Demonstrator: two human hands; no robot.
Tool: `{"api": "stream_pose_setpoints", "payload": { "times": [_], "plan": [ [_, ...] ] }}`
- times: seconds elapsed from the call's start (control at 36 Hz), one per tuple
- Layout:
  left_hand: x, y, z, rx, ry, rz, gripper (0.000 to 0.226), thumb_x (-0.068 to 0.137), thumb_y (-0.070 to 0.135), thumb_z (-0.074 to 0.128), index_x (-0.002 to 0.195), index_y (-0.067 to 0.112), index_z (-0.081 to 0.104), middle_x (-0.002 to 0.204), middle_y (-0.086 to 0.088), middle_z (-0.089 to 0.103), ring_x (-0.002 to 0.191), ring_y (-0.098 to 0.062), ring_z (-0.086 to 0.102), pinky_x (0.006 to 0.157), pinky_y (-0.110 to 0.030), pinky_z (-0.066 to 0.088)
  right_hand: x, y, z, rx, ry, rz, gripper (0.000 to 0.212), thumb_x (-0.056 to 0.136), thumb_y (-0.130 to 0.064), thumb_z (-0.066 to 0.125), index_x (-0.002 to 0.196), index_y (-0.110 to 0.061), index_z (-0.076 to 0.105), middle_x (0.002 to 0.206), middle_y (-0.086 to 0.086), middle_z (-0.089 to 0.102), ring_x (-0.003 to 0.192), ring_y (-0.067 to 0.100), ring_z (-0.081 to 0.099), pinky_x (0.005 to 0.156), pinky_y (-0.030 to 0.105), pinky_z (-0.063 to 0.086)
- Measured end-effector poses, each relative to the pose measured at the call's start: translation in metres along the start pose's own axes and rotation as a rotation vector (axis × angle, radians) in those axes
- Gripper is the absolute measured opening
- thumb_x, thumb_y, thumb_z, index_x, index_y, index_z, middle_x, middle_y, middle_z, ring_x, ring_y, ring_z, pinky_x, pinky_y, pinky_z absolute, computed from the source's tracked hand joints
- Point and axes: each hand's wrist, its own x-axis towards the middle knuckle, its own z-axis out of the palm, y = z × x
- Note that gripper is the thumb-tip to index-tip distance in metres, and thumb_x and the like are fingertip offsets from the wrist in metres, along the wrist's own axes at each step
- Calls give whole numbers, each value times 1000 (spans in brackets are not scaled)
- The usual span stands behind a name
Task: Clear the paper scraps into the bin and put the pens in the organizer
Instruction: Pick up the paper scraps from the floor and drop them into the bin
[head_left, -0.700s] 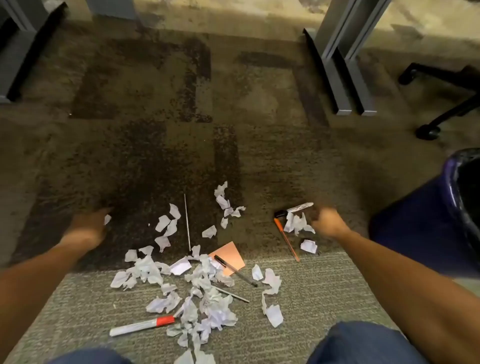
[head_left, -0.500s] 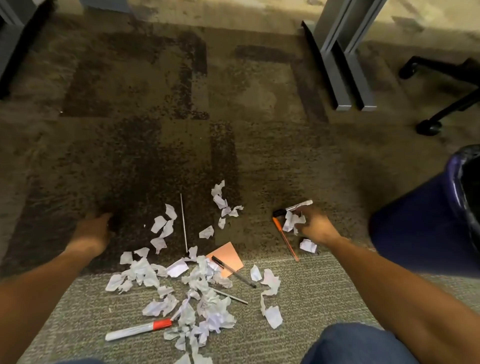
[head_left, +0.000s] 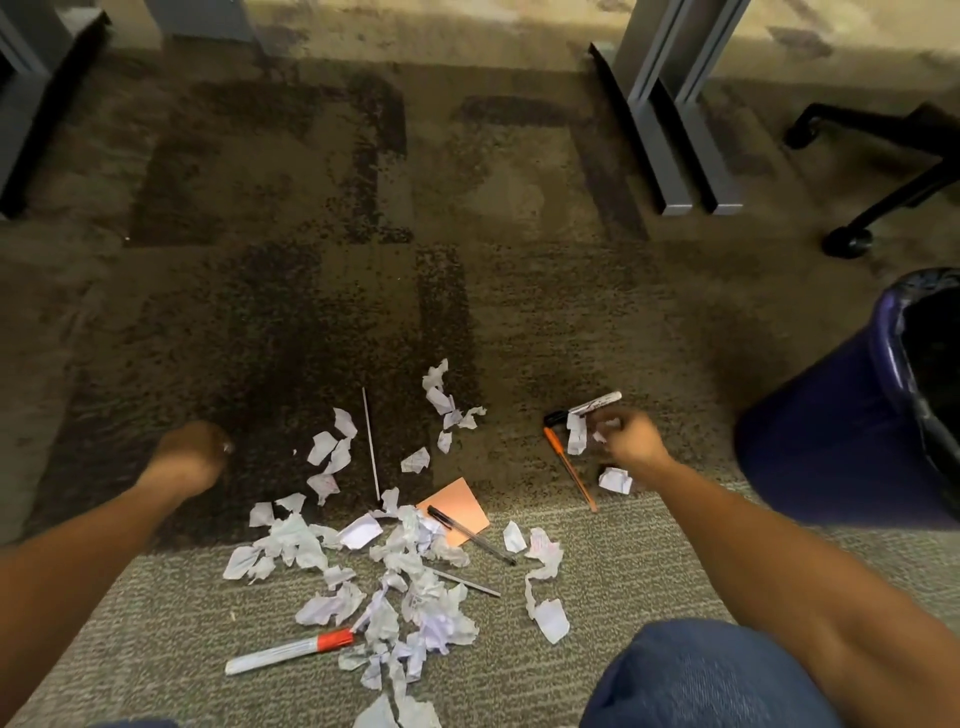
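Observation:
Several torn white paper scraps (head_left: 410, 587) lie in a heap on the carpet in front of me. My right hand (head_left: 631, 441) is curled on a few paper scraps beside a black-capped marker (head_left: 595, 404) and an orange pen (head_left: 569, 467). Out to the left, my left hand (head_left: 192, 457) is a closed fist on the carpet, apparently over a small scrap. A black pen (head_left: 470, 535) rests across an orange sticky note (head_left: 462, 501). A grey pen (head_left: 467, 582), a red-capped marker (head_left: 288, 650) and a thin white stick (head_left: 371, 447) lie among the scraps. The blue bin (head_left: 831, 431) stands at right. No organizer is in view.
Grey desk legs (head_left: 675, 145) stand at the back right, with a black chair base (head_left: 878, 187) beyond them. Another grey desk leg (head_left: 31, 104) is at the far left. My knee in jeans (head_left: 701, 675) fills the lower right.
My right hand slid left onto the scraps by the black-capped marker and curled on them. The scrap beside my left hand has gone from sight as that hand closed.

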Motion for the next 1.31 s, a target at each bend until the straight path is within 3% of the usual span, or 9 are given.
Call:
{"api": "stream_pose_setpoints", "payload": {
  "times": [0.14,0.28,0.33,0.42,0.53,0.67,0.78,1.03,1.31],
  "plan": [
    [0,21,-30,-217,75,-108,28,94,11,51,90,-13,65,97,-32,66,92,-44,64,73,-38,48,-4,0,-10,381,43,200,38,88,10,40,99,-5,73,92,11,67,94,30,59,85,44,49],
    [-3,38,-46,-509,207,-84,42,98,21,38,78,-7,61,67,-19,70,50,-15,68,40,-20,47,-10,2,-20,722,179,374,33,94,7,26,85,-2,55,90,16,60,67,21,58,55,31,47],
    [-12,45,-45,-473,234,-17,59,102,36,32,65,0,62,44,-9,63,31,-3,56,36,-15,41,-13,5,-22,657,212,385,33,94,3,24,92,-5,56,85,16,55,52,16,42,45,27,29],
    [-25,47,-37,-407,194,90,56,102,45,32,65,10,56,42,-8,61,32,-12,59,36,-17,41,-15,14,-22,487,190,321,36,94,4,26,94,-8,60,86,9,56,59,16,43,46,28,28],
    [-38,35,-10,-372,77,112,17,95,8,50,97,13,65,63,-7,68,51,-16,62,45,-23,44,-21,26,-15,271,126,250,36,87,13,34,82,-10,61,85,13,58,63,21,46,52,29,34],
    [-57,18,31,-327,-9,139,40,91,-10,39,111,11,66,86,-3,70,60,-11,59,42,-14,41,-25,32,-6,95,88,225,31,90,3,43,90,-10,72,109,9,67,102,29,60,85,35,48],
    [-68,7,50,-302,26,122,16,95,19,58,107,13,68,91,-3,70,71,-9,60,60,-21,43,-25,33,-3,-96,57,207,30,93,-16,47,111,-12,71,120,15,65,111,36,57,85,37,45],
    [-70,-1,67,-106,-93,204,45,76,48,76,110,22,61,108,-1,54,98,-16,56,82,-28,48,-23,61,17,-485,-97,97,73,88,-52,65,138,-6,38,133,29,44,122,45,48,94,44,45],
    [-82,9,82,-138,18,315,32,86,32,70,111,22,53,91,5,55,86,-16,59,72,-29,47,-28,55,17,-637,-141,26,27,99,-23,54,110,2,53,114,30,58,106,42,57,78,39,43]
  ]
}}
